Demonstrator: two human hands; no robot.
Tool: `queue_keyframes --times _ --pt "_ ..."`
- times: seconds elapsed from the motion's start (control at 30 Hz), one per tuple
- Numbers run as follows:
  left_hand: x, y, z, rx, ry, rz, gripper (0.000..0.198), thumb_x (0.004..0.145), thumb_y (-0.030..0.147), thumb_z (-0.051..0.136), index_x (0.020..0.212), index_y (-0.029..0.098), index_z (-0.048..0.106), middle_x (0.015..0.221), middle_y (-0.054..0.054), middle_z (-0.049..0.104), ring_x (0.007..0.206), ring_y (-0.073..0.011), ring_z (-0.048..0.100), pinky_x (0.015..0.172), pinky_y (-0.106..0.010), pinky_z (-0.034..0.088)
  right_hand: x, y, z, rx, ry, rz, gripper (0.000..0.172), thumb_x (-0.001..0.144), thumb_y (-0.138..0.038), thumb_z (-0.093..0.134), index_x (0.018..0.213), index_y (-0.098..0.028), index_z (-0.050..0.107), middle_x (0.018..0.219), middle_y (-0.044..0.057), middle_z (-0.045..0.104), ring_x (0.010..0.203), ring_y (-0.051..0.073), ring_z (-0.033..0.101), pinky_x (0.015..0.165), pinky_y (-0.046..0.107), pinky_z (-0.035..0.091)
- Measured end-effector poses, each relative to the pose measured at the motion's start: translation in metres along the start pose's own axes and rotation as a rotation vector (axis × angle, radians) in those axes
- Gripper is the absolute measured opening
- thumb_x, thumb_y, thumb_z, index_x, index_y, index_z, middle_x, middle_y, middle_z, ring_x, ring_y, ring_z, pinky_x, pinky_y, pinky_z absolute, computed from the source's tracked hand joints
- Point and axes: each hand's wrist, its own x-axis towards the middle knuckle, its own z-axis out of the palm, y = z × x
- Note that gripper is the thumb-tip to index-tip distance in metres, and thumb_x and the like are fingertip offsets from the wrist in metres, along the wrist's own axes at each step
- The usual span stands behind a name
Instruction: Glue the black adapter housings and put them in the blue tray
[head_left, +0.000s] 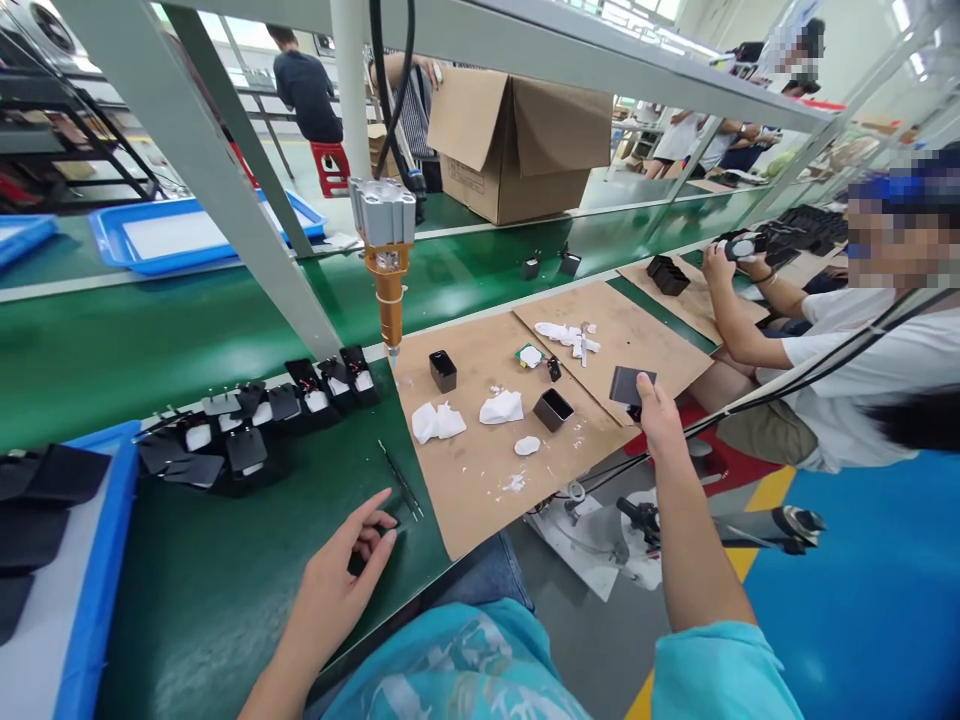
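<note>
My right hand [661,418] grips a flat dark square piece [628,385] by its near edge, above the right side of the brown cardboard sheet [465,510]. Over the green bench my left hand [346,568] holds nothing, its fingers loosely bent and apart. Just beyond its fingertips lie thin dark tweezers [401,482]. On the cardboard stand two open black boxes, one farther back [443,371] and one nearer [554,409]. Between them is crumpled white tissue [501,407]. A small green board with a white pad [530,356] lies beside a small black part [553,369].
An orange-tipped press tool [390,300] hangs over the cardboard's back left corner. Black units [247,450] line the bench at left, beside a blue tray [124,470]. A co-worker [832,340] sits at right. A large carton [517,150] stands behind the metal frame.
</note>
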Motion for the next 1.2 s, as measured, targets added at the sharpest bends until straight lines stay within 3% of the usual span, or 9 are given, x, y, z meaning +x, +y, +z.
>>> queue_keyframes --times 0.17,0.27,0.4,0.57,0.73,0.87,0.97,1.03,1.2 --pt "0.019 0.044 0.001 0.019 -0.104 0.138 0.043 0.092 0.039 0.052 0.133 0.025 0.048 0.11 -0.007 0.065 0.081 -0.0164 0.066 0.07 -0.029 0.058 -0.047 -0.045 0.024 0.271 -0.355 0.203 0.065 0.072 -0.081 0.038 0.083 -0.021 0.058 0.056 0.001 0.054 0.043 0.012 0.038 0.035 0.025 0.026" --pt "0.048 0.091 0.0 0.175 -0.204 0.462 0.061 0.089 0.036 0.059 0.145 0.029 0.036 0.145 -0.012 0.043 0.128 -0.0287 0.048 0.101 -0.045 0.047 -0.076 -0.068 0.045 0.414 -0.602 0.356 0.056 0.072 -0.075 0.05 0.083 -0.02 0.058 0.056 0.0 0.055 0.041 0.008 0.037 0.033 0.021 0.022" --pt "0.094 0.132 0.002 0.369 -0.349 0.822 0.071 0.082 0.021 0.066 0.145 0.028 0.035 0.157 -0.009 0.027 0.143 -0.0356 0.027 0.112 -0.056 0.031 -0.104 -0.081 0.069 0.487 -0.791 0.506 0.05 0.07 -0.07 0.059 0.079 -0.021 0.056 0.05 -0.005 0.048 0.037 0.006 0.035 0.031 0.017 0.019" --pt "0.116 0.128 0.001 0.285 -0.56 0.823 0.069 0.083 0.01 0.057 0.145 0.027 0.035 0.15 -0.009 0.041 0.128 -0.0282 0.051 0.098 -0.04 0.049 -0.124 -0.082 0.081 0.492 -0.924 0.562 0.052 0.073 -0.071 0.056 0.069 -0.02 0.051 0.044 -0.006 0.046 0.032 0.005 0.034 0.03 0.017 0.023" --pt "0.108 0.104 -0.007 -0.017 -0.473 0.608 0.057 0.085 0.021 0.063 0.139 0.026 0.046 0.137 -0.007 0.057 0.12 -0.0233 0.058 0.098 -0.033 0.048 -0.125 -0.085 0.078 0.522 -1.117 0.518 0.063 0.081 -0.074 0.037 0.079 -0.016 0.061 0.061 0.005 0.06 0.049 0.014 0.058 0.03 0.02 0.032" --pt "0.103 0.093 -0.014 -0.121 -0.314 0.535 0.049 0.081 0.026 0.068 0.129 0.023 0.057 0.129 -0.007 0.063 0.119 -0.0244 0.059 0.101 -0.035 0.047 -0.124 -0.082 0.073 0.479 -0.874 0.127 0.055 0.086 -0.067 0.038 0.095 -0.019 0.063 0.089 0.007 0.064 0.061 0.012 0.059 0.039 0.022 0.044" --pt "0.099 0.09 -0.016 -0.091 -0.234 0.548 0.051 0.08 0.025 0.07 0.129 0.024 0.057 0.129 -0.009 0.062 0.119 -0.0245 0.059 0.101 -0.036 0.048 -0.135 -0.085 0.069 0.451 -0.531 -0.348 0.034 0.087 -0.049 0.052 0.111 -0.026 0.059 0.116 0.007 0.058 0.09 0.015 0.061 0.065 0.028 0.057" --pt "0.096 0.089 -0.016 -0.058 -0.203 0.568 0.052 0.081 0.025 0.069 0.131 0.026 0.056 0.131 -0.009 0.06 0.119 -0.0246 0.059 0.101 -0.036 0.048 -0.146 -0.091 0.069 0.374 -0.423 -0.601 0.038 0.082 -0.039 0.064 0.117 -0.028 0.056 0.126 0.008 0.053 0.111 0.02 0.056 0.082 0.034 0.057" --pt "0.091 0.088 -0.013 -0.088 -0.129 0.671 0.056 0.083 0.025 0.069 0.136 0.029 0.051 0.134 -0.009 0.056 0.121 -0.0254 0.057 0.102 -0.037 0.049 -0.168 -0.109 0.08 0.257 -0.399 -0.748 0.051 0.076 -0.026 0.072 0.122 -0.027 0.05 0.129 0.01 0.051 0.121 0.021 0.052 0.093 0.037 0.054"
